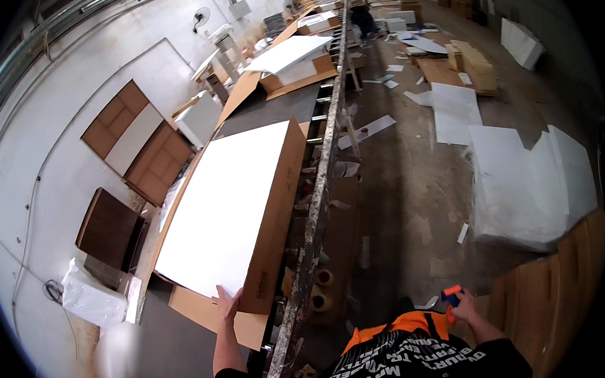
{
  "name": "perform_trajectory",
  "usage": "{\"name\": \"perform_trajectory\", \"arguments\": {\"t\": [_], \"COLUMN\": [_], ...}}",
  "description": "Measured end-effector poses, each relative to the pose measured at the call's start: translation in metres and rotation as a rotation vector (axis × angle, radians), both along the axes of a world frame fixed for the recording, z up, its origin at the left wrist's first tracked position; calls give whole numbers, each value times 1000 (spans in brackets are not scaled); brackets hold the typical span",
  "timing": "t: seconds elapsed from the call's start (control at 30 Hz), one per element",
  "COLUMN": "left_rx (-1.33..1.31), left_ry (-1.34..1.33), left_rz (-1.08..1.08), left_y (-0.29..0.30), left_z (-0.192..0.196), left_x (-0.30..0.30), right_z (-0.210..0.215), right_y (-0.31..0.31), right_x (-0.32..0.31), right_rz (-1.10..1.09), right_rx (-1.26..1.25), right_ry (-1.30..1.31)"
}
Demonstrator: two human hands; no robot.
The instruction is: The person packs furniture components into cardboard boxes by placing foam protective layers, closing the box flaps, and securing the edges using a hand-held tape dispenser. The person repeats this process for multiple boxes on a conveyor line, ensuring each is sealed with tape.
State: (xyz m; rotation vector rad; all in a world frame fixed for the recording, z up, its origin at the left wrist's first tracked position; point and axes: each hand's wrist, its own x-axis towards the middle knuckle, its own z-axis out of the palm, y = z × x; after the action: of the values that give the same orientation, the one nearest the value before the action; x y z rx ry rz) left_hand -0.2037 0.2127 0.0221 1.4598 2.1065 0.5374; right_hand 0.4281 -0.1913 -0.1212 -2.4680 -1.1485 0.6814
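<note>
Left hand (226,301) flat against carton (274,218)

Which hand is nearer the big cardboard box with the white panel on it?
Left. The left hand rests on the near end of the cardboard box; the right hand is off to its right, holding an orange-and-blue tool.

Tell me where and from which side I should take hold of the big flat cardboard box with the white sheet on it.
Probably by the near end of the cardboard box, from your own side, where your left hand already rests. Put the other grip on the tall brown right wall: the box is long, flat and open-topped, and its far end lies well away along the bench.
</note>
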Motion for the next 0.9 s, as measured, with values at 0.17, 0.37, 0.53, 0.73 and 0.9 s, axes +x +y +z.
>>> {"name": "perform_trajectory", "arguments": {"t": [0.17, 0.37, 0.53, 0.73, 0.9], "left_rx": [240, 152, 182, -153, -511], "left_ry": [-360, -290, -105, 75, 370], "left_rz": [196, 190, 445, 416, 459], "left_y": [-26, -54, -54, -58, -48], "left_z": [28, 21, 15, 38, 70], "left_x": [53, 2, 29, 55, 72], "right_z": [74, 57, -2, 23, 72], "right_y": [154, 275, 349, 507, 683], "right_x": [86, 110, 144, 155, 138], "right_rz": [163, 281, -167, -385, -275], "right_rx": [31, 232, 479, 704, 824], "right_ry": [-28, -47, 852, 1590, 1706]}}
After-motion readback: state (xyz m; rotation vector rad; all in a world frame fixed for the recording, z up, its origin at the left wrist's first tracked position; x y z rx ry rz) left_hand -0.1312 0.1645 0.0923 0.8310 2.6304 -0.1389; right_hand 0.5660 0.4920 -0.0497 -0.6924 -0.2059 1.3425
